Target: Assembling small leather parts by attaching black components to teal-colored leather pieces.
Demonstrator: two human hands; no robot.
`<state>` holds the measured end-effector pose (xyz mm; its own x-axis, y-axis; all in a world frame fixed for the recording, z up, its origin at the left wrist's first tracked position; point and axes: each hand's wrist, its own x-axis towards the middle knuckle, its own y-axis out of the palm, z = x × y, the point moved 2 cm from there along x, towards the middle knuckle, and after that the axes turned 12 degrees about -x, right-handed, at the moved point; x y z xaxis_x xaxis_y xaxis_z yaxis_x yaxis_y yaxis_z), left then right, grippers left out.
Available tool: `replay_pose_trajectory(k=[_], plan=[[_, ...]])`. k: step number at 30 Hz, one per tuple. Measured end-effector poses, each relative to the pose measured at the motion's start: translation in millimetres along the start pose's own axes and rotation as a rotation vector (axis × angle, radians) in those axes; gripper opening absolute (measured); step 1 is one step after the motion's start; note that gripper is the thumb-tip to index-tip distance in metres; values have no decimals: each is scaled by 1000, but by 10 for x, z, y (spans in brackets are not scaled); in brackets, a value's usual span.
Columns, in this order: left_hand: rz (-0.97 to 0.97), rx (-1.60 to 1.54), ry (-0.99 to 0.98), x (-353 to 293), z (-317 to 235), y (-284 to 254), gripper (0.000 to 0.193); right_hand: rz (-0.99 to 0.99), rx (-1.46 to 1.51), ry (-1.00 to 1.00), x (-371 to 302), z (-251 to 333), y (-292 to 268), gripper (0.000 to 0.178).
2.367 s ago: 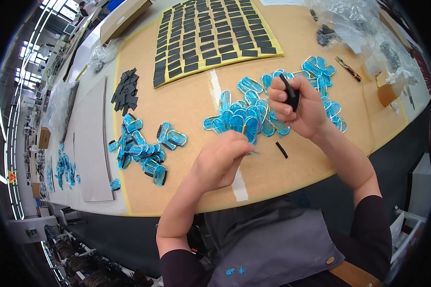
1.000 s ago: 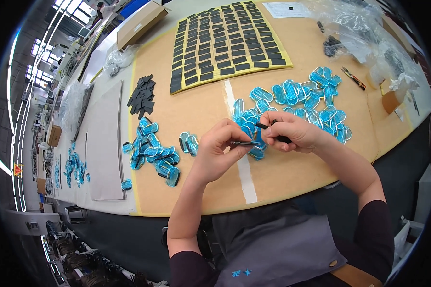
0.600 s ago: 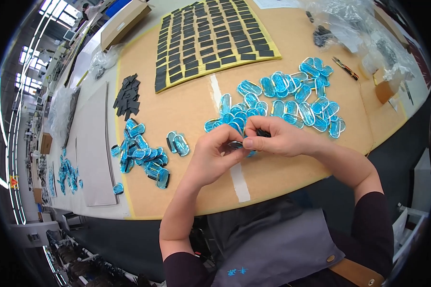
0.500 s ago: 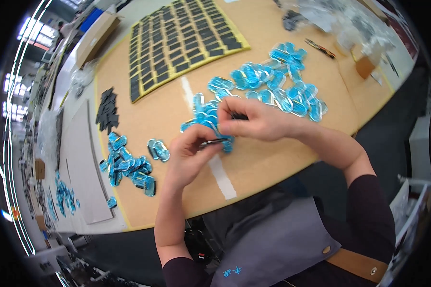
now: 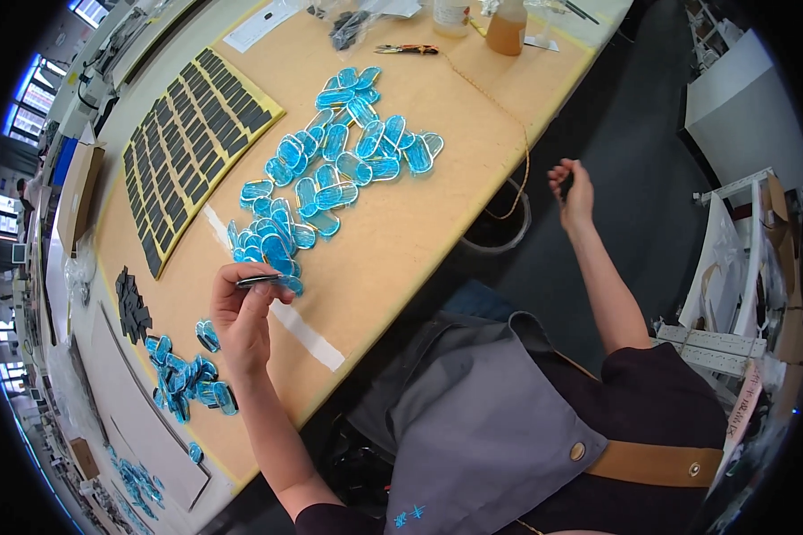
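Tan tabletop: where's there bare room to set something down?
The tabletop, white tape aside, is bare between the large blue pile and its edge nearest the wearer, and between that pile and the yellow board. It is crowded within that pile and at left, where a smaller blue pile sits beside black strips.

Amber bottle [image 5: 507, 32], round bin [image 5: 525, 223], cardboard box [image 5: 81, 192], white rack [image 5: 710, 349]

A head-worn fisheye (left of two) looks down, near above the table [image 5: 410, 232].
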<state>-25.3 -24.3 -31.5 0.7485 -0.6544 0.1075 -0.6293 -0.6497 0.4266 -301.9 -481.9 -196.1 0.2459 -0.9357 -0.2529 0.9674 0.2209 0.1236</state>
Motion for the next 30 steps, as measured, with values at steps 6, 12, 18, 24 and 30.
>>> replay_pose_trajectory(k=[6,12,18,24,30], plan=[[87,141,-18,34,10,161,18,-238,-339,-151,33,-233,59,31],[96,353,-15,-148,0,204,45,658,-57,-539,-1613,1294,1601,8],[111,442,192,-303,-129,145,56,1549,-513,-792,-2778,1174,2822,25],[30,452,301,-225,-517,-52,54,1552,-452,-854,-2934,1209,3382,23],[-136,248,86,-174,-582,-175,38,1769,-266,-452,-2812,1012,3590,20]])
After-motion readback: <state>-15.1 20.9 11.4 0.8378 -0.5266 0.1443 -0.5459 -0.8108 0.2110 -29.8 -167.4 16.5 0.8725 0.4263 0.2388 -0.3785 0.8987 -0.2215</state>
